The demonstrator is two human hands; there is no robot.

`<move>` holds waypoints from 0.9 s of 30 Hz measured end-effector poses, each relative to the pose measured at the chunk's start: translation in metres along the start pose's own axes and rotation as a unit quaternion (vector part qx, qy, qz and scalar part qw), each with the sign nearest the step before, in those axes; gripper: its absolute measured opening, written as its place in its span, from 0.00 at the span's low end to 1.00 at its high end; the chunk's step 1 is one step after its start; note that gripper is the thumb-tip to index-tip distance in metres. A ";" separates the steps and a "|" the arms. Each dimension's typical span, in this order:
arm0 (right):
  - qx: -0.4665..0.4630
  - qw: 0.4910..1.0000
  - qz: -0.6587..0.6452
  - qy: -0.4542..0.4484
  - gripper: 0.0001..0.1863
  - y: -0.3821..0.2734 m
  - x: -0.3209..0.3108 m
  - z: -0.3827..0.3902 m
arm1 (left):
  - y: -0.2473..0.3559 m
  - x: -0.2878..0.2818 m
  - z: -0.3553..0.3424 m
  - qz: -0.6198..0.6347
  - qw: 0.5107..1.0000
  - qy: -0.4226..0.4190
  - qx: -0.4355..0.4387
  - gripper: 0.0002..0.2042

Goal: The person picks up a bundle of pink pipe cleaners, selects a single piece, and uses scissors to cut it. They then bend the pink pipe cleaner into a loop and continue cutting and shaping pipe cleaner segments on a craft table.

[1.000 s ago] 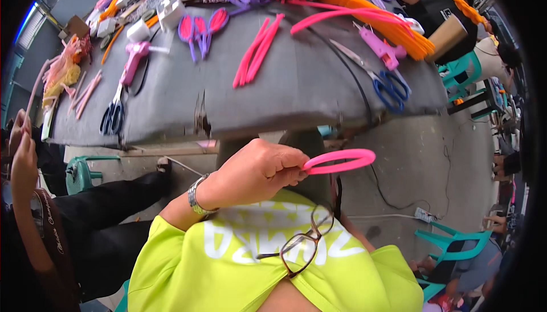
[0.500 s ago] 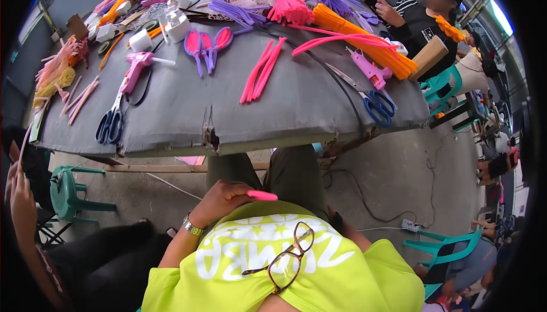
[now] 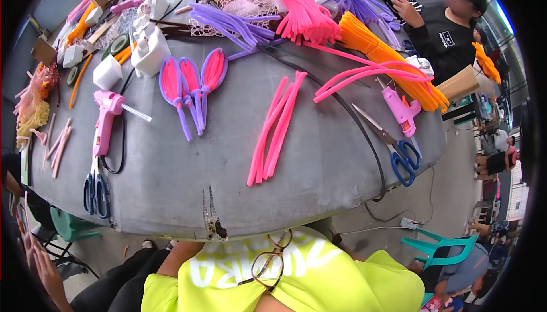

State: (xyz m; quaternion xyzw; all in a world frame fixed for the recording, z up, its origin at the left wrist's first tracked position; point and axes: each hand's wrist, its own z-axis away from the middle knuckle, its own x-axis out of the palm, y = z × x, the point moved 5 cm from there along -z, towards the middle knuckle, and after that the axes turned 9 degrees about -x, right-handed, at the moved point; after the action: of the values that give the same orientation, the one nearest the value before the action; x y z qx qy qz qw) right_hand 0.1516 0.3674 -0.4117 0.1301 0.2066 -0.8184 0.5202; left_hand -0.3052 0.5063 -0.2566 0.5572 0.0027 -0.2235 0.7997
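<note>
Both my hands are hidden below the table's near edge; only part of my left forearm (image 3: 180, 257) shows beside my yellow-green shirt. In front of me on the grey table (image 3: 228, 158) lie several loose pink pipe cleaners (image 3: 272, 135). Left of them rest three petal shapes (image 3: 209, 71) of pink pipe cleaners edged in purple, their purple stems toward me. A pink glue gun (image 3: 106, 119) with a clear glue stick lies farther left, touching blue-handled scissors (image 3: 96, 189). On the right side are another pink glue gun (image 3: 400, 109) and open blue-handled scissors (image 3: 403, 161).
Bundles of pink (image 3: 305, 15), orange (image 3: 393, 61) and purple pipe cleaners (image 3: 228, 20) lie at the back. A black cable (image 3: 347, 109) crosses the right side. The near edge has a torn hole (image 3: 215, 227). A person (image 3: 444, 33) sits at the far right; another person's hands (image 3: 43, 266) show at left.
My view has moved toward the table, which now fills more of the picture. My left hand, which held a pink pipe cleaner piece at my lap, has gone out of sight under the edge.
</note>
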 end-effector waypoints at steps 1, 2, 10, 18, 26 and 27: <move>0.002 1.000 -0.005 -0.002 0.14 -0.001 0.006 0.003 | -0.004 -0.004 0.007 -0.008 1.000 0.006 -0.011 0.07; -0.001 1.000 -0.009 0.004 0.14 -0.006 0.003 -0.001 | -0.006 -0.009 0.008 -0.014 1.000 0.012 -0.015 0.07; -0.025 0.999 -0.005 0.020 0.15 -0.015 0.007 -0.003 | -0.001 0.009 0.002 -0.038 0.998 0.030 0.040 0.06; -0.032 0.999 0.031 -0.028 0.15 -0.005 -0.039 0.019 | 0.086 0.050 0.018 -0.009 0.986 -0.032 0.164 0.05; -0.032 0.998 0.048 0.026 0.12 -0.047 -0.182 0.119 | 0.167 0.040 0.051 -0.038 0.974 -0.098 0.198 0.05; -0.063 0.991 0.074 0.097 0.13 -0.066 -0.211 0.158 | 0.172 0.040 0.056 -0.014 0.976 -0.093 0.197 0.04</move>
State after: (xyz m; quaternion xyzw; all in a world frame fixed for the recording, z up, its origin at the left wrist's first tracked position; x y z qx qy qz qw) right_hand 0.1816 0.4858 -0.1682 0.1908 0.2970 -0.7468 0.5636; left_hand -0.2206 0.4900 -0.0919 0.6808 -0.1078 -0.2819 0.6674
